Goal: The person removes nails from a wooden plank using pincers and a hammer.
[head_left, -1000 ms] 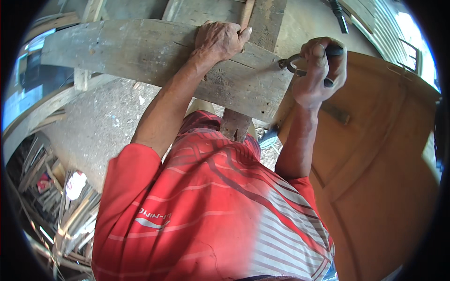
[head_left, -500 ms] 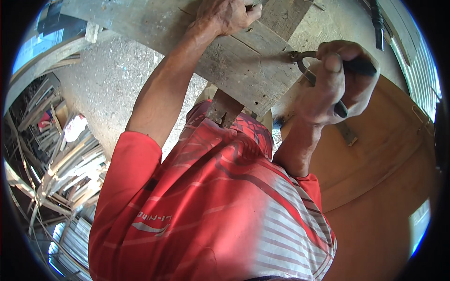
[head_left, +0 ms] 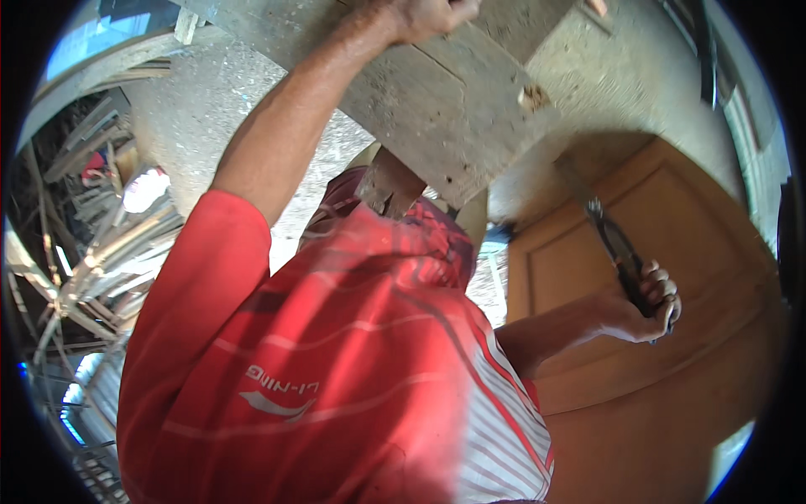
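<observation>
My L hand (head_left: 420, 18) is up top, partly cut off, thumb (head_left: 464, 10) out; L forearm (head_left: 290, 126) reaches fwd; R hand (head_left: 642, 307) is out R, fingers (head_left: 658, 283) curled; R forearm (head_left: 558, 330) angles outward.

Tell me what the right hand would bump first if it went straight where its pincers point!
Probably the grey strip just past the tips of the pincers, then the end of the board. Depth is unclear, though: the strip may lie lower, so the right hand could pass above it.

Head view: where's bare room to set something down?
Plank between left hand and chipped end; speckled floor between left forearm and scrap pile; brown panel below right hand, tilt unclear. Crowded: the pile, and where pliers overlap the panel.
</observation>
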Tool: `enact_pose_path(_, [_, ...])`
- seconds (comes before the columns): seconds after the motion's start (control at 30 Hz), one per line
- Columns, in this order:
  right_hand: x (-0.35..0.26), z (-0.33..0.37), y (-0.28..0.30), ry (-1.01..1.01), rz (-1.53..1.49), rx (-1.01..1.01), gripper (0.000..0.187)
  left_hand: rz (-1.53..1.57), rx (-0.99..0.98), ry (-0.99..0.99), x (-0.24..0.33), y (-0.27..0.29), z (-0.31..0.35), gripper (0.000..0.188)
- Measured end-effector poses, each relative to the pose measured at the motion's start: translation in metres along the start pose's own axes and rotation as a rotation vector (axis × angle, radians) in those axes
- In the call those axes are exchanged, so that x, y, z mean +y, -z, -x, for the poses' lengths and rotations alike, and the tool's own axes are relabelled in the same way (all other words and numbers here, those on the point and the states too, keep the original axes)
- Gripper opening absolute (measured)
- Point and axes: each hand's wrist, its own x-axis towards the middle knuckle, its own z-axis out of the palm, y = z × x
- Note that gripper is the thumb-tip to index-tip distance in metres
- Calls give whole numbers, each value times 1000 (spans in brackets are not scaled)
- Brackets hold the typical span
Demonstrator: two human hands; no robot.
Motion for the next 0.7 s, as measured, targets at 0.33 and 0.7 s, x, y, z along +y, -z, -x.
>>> enact_pose_path(0.33, [14,97,59,-198,915,-18,31,-55,10,-387,-26,-5,7,67])
enact_pose_path(0.7, [-13,167,47,-560,1016,-360,42,39,-464,-160,0,100,31,93])
